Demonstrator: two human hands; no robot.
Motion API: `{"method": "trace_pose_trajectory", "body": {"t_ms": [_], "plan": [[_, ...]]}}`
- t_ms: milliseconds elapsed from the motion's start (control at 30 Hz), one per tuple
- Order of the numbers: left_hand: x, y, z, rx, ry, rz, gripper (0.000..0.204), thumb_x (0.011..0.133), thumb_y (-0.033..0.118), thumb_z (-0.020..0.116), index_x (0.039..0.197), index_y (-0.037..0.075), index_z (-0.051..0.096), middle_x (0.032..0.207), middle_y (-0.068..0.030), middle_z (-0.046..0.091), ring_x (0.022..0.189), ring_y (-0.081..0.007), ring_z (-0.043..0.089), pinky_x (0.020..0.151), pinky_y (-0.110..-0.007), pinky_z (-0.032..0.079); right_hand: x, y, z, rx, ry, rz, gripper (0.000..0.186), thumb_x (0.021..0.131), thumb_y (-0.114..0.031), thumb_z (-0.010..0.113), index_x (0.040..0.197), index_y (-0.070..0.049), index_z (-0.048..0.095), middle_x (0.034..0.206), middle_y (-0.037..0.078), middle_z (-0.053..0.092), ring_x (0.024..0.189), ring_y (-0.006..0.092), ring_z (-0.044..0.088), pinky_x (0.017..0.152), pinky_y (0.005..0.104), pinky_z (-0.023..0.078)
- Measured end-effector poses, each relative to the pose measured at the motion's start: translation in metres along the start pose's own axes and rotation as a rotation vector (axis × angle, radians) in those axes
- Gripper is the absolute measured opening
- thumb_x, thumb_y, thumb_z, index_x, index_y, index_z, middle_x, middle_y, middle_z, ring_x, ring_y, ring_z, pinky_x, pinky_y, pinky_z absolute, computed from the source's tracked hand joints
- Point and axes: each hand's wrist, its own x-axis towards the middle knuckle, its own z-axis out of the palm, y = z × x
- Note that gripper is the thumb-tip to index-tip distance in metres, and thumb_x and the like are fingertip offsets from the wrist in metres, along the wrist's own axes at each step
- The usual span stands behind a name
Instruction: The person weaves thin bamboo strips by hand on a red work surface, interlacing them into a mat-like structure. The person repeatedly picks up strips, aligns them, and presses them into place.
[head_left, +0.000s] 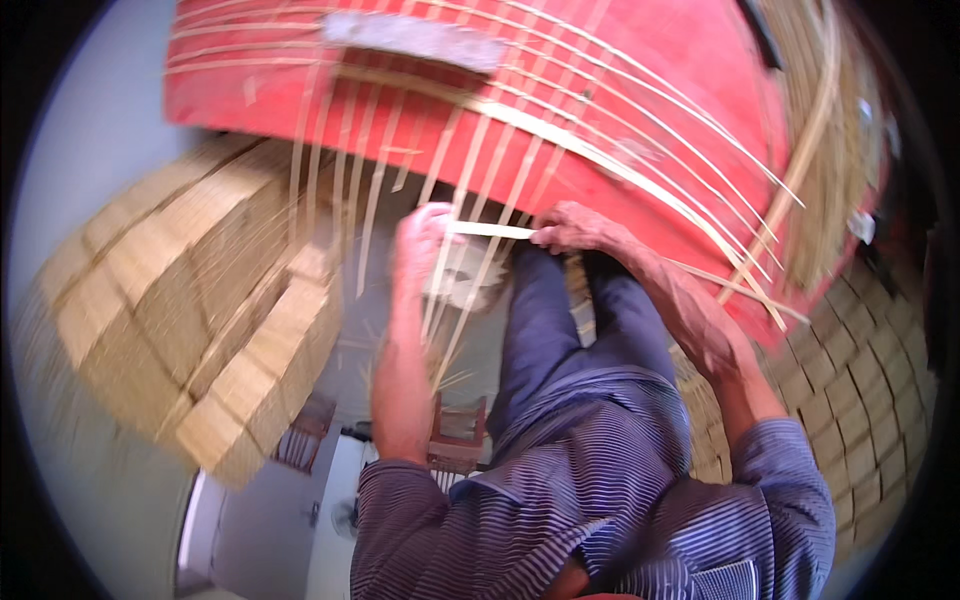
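Note:
My left hand (420, 248) and my right hand (572, 228) are held close together over my knees. Between them runs a short, flat, pale bamboo strip (490, 230); each hand pinches one end of it. Several long thin bamboo strips (560, 140) fan out from under my hands and arc across a red board (650, 70) in front of me. More strips hang down past my left wrist. My legs in blue-grey trousers (545, 320) lie below the hands.
A blurred stack of woven bamboo mat panels (200, 300) fills the left side. Another woven mat (865, 370) lies at the right, under the red board's edge. A bundle of thicker cane (825, 130) curves along the upper right.

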Motion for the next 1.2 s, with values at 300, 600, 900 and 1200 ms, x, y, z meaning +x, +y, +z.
{"method": "trace_pose_trajectory", "body": {"t_ms": [300,600,900,1200], "plan": [[0.012,-0.023,-0.007,0.042,0.020,-0.051,0.030,0.096,0.019,0.064,0.117,-0.001,0.063,0.091,-0.0059,0.068,0.072,-0.0157,0.069,0.068,-0.028,0.055,-0.217,0.134,-0.032,-0.338,0.286,0.164,0.034,0.088,-0.033,0.066,0.096,0.001,0.065,0.085,0.023,0.067,0.081,0.0374,0.066,0.072,0.0460,0.050],[0.014,-0.031,-0.016,0.051,0.044,-0.007,0.026,0.098,0.021,0.063,0.116,0.002,0.063,0.089,-0.0038,0.068,0.072,-0.0125,0.069,0.065,-0.024,0.051,-0.351,0.174,-0.027,-0.482,0.398,0.366,0.022,0.086,-0.025,0.065,0.080,-0.004,0.066,0.071,0.021,0.063,0.071,0.0401,0.064,0.064,0.0499,0.049],[0.012,0.020,-0.024,0.192,0.225,0.082,0.026,0.099,0.020,0.060,0.114,0.000,0.065,0.090,-0.0076,0.068,0.071,-0.0143,0.070,0.065,-0.023,0.053,-0.207,0.171,-0.021,-0.670,0.591,0.188,0.016,0.086,-0.015,0.058,0.080,-0.001,0.059,0.077,0.022,0.060,0.078,0.0435,0.061,0.064,0.0528,0.047],[0.024,0.015,-0.063,0.128,0.092,0.103,0.025,0.098,0.021,0.061,0.115,0.002,0.065,0.089,-0.0051,0.069,0.074,-0.0123,0.070,0.067,-0.023,0.052,-0.008,-0.084,0.004,-0.184,0.597,-0.623,0.008,0.082,-0.007,0.060,0.085,0.000,0.060,0.075,0.021,0.060,0.076,0.0416,0.062,0.068,0.0502,0.049]]}}
